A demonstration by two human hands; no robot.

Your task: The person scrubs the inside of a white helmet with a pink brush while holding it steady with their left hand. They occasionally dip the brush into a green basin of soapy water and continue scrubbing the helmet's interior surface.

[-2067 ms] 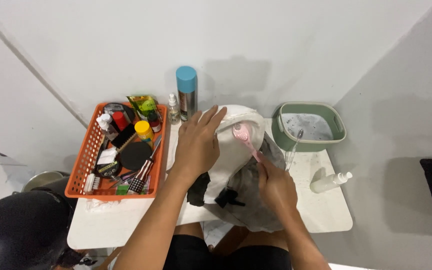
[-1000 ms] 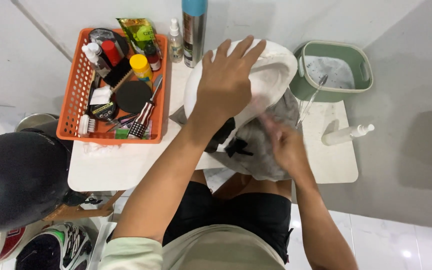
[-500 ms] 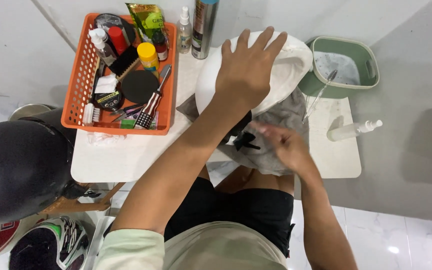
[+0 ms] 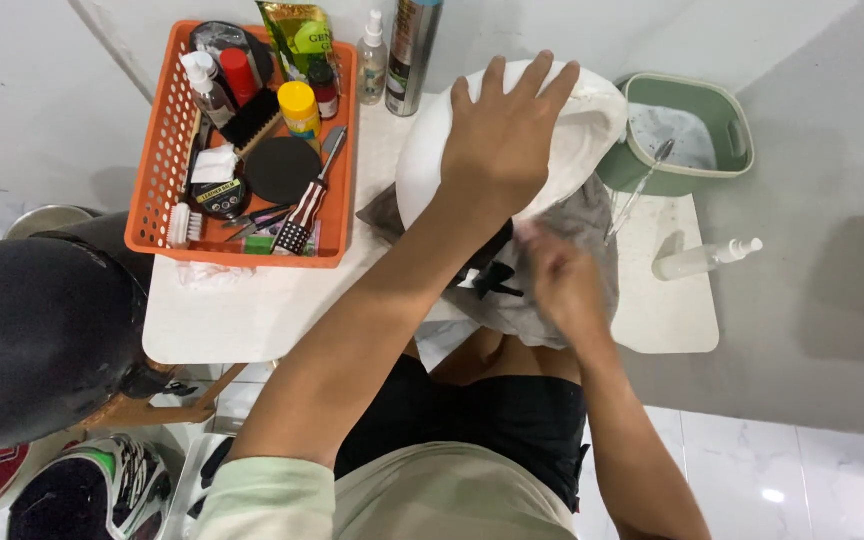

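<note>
A white helmet (image 4: 420, 175) lies on a small white table (image 4: 252, 310), on top of a grey cloth (image 4: 592, 215). My left hand (image 4: 500, 140) is spread flat over the top of the helmet and holds it down. Blurred by motion, my right hand (image 4: 564, 285) is at the helmet's near lower side with the grey cloth bunched under its fingers. Black straps (image 4: 487, 275) hang out of the helmet between my two hands.
An orange basket (image 4: 152, 170) of brushes, bottles and tins fills the table's left. A tall spray can (image 4: 412, 45) and a small bottle (image 4: 373, 45) stand behind the helmet. A green tub (image 4: 727, 105) and a lying spray bottle (image 4: 704, 260) are right. A black helmet (image 4: 32, 340) sits lower left.
My right hand has shifted over the cloth at the helmet's lower side and is now blurred. My left hand stays on the helmet's top. The view has tilted down slightly.
</note>
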